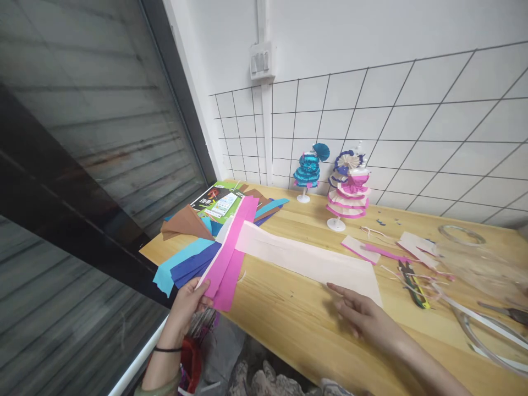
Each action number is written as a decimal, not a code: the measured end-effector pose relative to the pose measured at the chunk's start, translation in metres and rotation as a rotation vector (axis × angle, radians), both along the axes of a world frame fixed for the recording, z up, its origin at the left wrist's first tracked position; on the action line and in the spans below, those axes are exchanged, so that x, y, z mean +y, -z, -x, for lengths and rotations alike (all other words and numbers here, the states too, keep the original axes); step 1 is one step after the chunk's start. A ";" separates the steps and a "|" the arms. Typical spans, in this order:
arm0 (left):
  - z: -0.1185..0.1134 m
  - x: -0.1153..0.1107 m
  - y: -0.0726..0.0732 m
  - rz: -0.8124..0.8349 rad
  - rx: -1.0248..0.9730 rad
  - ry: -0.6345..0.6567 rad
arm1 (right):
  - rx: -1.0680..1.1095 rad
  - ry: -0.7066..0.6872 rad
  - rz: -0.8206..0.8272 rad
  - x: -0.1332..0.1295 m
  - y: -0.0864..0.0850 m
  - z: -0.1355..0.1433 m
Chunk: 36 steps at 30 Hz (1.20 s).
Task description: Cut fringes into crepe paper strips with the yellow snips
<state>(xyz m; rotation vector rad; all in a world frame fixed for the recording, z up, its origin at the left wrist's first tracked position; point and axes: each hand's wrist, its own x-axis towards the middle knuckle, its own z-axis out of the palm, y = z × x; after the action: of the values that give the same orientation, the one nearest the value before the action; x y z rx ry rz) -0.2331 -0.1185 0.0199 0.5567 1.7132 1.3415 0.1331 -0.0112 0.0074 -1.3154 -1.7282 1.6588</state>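
Note:
My left hand pinches the near end of a bright pink paper strip at the left part of the table. Another pink strip lies under it. A long pale pink paper strip stretches across the table from beneath the pink ones. Over the table, close to the right end of the pale strip, my right hand has its index finger stretched out and holds nothing. Blue strips and a light blue strip stick out left of the pink paper.
Two small mannequins stand at the back, one in a teal paper dress, one in a pink ruffled dress; a navy and cream piece is behind. Pliers, a green cutter, clear tubing and paper scraps lie at right.

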 end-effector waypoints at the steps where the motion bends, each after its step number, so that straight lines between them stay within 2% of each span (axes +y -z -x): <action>1: -0.007 0.002 -0.004 -0.009 -0.041 0.030 | 0.003 -0.030 0.001 -0.002 -0.002 0.002; 4: -0.038 0.009 -0.009 -0.012 -0.158 0.133 | 0.037 -0.115 0.033 -0.006 -0.004 0.007; 7: -0.081 0.020 -0.005 -0.001 -0.261 0.243 | 0.107 -0.134 0.104 -0.008 0.002 0.011; 10: -0.124 0.029 0.003 0.011 -0.358 0.450 | 0.214 -0.056 0.213 -0.008 0.007 0.013; 13: -0.158 0.036 0.008 0.037 -0.470 0.631 | 0.275 0.029 0.278 -0.007 0.003 0.013; 17: -0.185 0.045 0.012 0.057 -0.612 0.774 | 0.263 0.109 0.183 -0.005 -0.003 0.010; 23: -0.199 0.066 0.011 0.082 -0.648 0.908 | 0.264 0.236 0.074 0.003 -0.004 -0.005; 28: -0.199 0.093 0.016 -0.002 -0.744 0.887 | 0.175 0.290 0.030 0.006 -0.021 -0.019; 32: -0.200 0.121 0.025 -0.011 -0.934 0.684 | 0.181 0.307 0.066 0.005 -0.030 -0.028; 36: -0.203 0.140 0.029 -0.074 -1.016 0.579 | 0.210 0.375 0.118 0.002 -0.023 -0.032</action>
<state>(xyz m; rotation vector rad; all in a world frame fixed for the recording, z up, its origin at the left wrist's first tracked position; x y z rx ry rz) -0.0306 0.0217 -0.0091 0.2780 0.6053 0.9787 0.1647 -0.0088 0.0306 -1.3618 -1.1953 1.6282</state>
